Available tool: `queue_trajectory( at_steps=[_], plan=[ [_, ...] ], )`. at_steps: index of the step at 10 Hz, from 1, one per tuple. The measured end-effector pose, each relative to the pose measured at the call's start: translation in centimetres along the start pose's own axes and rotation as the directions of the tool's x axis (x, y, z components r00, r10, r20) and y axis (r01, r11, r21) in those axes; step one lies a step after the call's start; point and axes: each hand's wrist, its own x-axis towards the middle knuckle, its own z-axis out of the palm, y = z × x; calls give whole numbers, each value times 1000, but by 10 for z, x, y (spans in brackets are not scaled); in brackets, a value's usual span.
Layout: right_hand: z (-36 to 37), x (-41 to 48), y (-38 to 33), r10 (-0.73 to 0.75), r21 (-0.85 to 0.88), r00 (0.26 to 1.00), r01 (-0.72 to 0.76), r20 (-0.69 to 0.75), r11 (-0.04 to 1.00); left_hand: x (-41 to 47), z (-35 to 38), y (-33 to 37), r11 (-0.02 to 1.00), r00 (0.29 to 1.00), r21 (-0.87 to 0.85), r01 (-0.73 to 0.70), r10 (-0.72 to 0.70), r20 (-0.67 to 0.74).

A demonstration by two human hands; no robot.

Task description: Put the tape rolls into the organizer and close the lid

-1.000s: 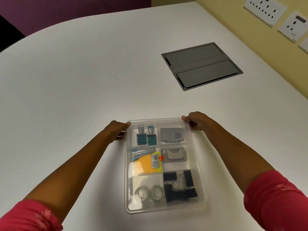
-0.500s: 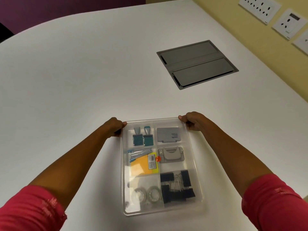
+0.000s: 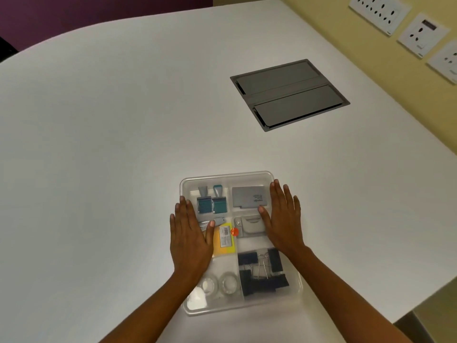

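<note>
The clear plastic organizer (image 3: pixel 228 176) lies on the white table in front of me, its transparent lid down over the compartments. Two clear tape rolls (image 3: pixel 220 283) sit side by side in the near-left compartment, seen through the lid. My left hand (image 3: pixel 191 237) lies flat, palm down, on the lid's left side, fingers spread. My right hand (image 3: pixel 282 217) lies flat on the lid's right side in the same way. Neither hand holds anything.
Other compartments hold black binder clips (image 3: pixel 263 271), yellow sticky notes (image 3: pixel 223 241), two teal stamps (image 3: pixel 211 203), a grey card box (image 3: pixel 248 196) and a grey stapler-like item (image 3: pixel 251 225). A grey cable hatch (image 3: pixel 289 94) is set in the table. Wall sockets (image 3: pixel 378 13) at far right.
Both hands left the organizer's far corners and came back toward me, now lying flat and open on top of the lid. The view has shifted slightly.
</note>
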Motion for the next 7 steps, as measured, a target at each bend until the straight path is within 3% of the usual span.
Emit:
queue_trajectory(
  at_steps=[5, 6, 7],
  plan=[
    [0, -2, 0, -6, -51, 1000, 7, 19, 999, -4, -8, 6, 997, 1000, -74, 22, -23, -9],
    [-3, -5, 0, -24, -42, 1000, 25, 12, 999, -3, -12, 7, 987, 999, -158, 33, -33, -1],
    [-13, -2, -7, -35, -111, 999, 36, 5, 993, 1, -27, 6, 989, 999, -141, -31, 26, -34]
  ],
)
